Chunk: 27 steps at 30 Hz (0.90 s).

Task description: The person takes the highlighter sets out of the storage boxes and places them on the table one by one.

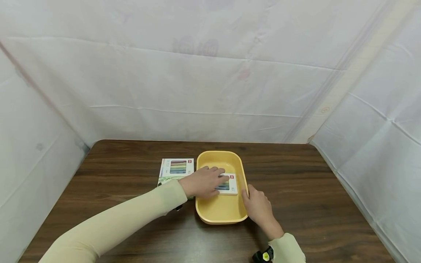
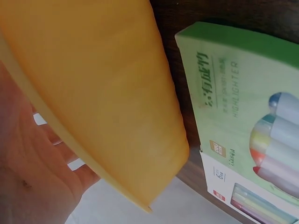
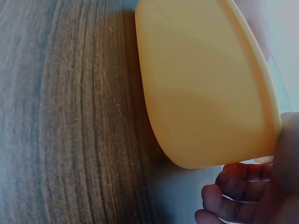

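A yellow plastic basin (image 1: 221,210) stands on the table. Inside it lies a white box of pens (image 1: 232,184), with coloured barrels showing through its window. My left hand (image 1: 205,182) reaches over the basin's left rim and holds this box, fingers across its top and thumb at its near edge. With the thumb over the right rim and fingers outside, my right hand (image 1: 260,205) grips the basin; curled fingers (image 3: 233,186) show under the rim in the right wrist view. To the basin's left lies a green and white highlighter box (image 2: 224,93), partly hidden by my left forearm.
The dark wood-grain table (image 1: 312,190) extends on both sides of the basin. White sheeting (image 1: 197,84) hangs behind the table and along its sides. A dark strap with a small device (image 1: 264,255) sits on my right wrist.
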Each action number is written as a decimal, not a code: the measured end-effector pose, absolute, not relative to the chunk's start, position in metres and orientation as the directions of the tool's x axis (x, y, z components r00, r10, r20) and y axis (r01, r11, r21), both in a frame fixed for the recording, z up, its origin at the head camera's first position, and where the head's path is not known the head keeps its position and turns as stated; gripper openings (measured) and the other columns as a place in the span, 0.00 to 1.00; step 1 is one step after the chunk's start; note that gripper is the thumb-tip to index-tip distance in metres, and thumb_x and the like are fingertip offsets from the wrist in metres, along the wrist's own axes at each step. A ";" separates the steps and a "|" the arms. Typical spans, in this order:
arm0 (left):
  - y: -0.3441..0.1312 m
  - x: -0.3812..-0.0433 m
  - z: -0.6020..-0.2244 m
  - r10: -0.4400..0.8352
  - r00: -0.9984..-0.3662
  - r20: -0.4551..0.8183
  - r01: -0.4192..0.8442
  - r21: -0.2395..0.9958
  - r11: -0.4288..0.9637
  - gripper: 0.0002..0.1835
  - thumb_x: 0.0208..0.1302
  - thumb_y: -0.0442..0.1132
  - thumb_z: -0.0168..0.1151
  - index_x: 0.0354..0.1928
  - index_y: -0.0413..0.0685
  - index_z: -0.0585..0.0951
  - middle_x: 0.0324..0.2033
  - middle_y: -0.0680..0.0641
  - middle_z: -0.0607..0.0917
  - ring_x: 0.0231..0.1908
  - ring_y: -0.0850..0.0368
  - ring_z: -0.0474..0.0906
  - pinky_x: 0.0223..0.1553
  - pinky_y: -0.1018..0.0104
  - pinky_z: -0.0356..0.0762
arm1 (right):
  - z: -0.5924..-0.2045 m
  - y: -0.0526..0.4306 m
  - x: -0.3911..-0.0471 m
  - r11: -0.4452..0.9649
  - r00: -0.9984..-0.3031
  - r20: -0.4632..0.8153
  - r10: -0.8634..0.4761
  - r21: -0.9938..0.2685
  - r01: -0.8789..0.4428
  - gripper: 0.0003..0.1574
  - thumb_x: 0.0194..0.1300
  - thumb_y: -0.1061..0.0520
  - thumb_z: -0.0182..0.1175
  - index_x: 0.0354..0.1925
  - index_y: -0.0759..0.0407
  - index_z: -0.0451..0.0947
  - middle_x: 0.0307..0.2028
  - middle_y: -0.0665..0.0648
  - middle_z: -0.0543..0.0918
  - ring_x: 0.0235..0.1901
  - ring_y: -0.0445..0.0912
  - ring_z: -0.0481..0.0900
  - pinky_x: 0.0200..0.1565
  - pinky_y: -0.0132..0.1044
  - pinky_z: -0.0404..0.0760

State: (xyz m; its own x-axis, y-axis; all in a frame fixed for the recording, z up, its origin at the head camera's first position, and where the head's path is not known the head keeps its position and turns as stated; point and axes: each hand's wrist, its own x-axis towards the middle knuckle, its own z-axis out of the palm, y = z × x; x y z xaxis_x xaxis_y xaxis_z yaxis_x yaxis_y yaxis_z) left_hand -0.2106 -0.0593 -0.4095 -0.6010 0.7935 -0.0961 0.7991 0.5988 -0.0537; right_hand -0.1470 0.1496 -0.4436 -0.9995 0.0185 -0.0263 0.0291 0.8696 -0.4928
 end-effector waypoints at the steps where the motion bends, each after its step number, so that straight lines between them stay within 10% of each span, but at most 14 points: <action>1: -0.059 -0.211 -0.410 0.793 -0.601 -0.096 0.799 -0.053 0.599 0.29 0.67 0.50 0.56 0.69 0.56 0.67 0.65 0.47 0.70 0.63 0.51 0.69 0.59 0.52 0.72 | -0.444 0.149 -0.147 0.870 -1.000 -0.023 0.016 -0.492 0.026 0.16 0.73 0.50 0.46 0.38 0.60 0.75 0.17 0.52 0.72 0.18 0.43 0.71 0.19 0.37 0.65; 27: -0.052 -0.216 -0.416 0.782 -0.604 -0.153 0.794 -0.035 0.607 0.32 0.67 0.50 0.54 0.71 0.56 0.63 0.66 0.47 0.68 0.64 0.51 0.67 0.60 0.51 0.70 | -0.444 0.140 -0.145 0.870 -0.999 -0.036 0.020 -0.492 0.035 0.18 0.74 0.49 0.45 0.43 0.61 0.75 0.17 0.52 0.71 0.17 0.43 0.70 0.19 0.37 0.65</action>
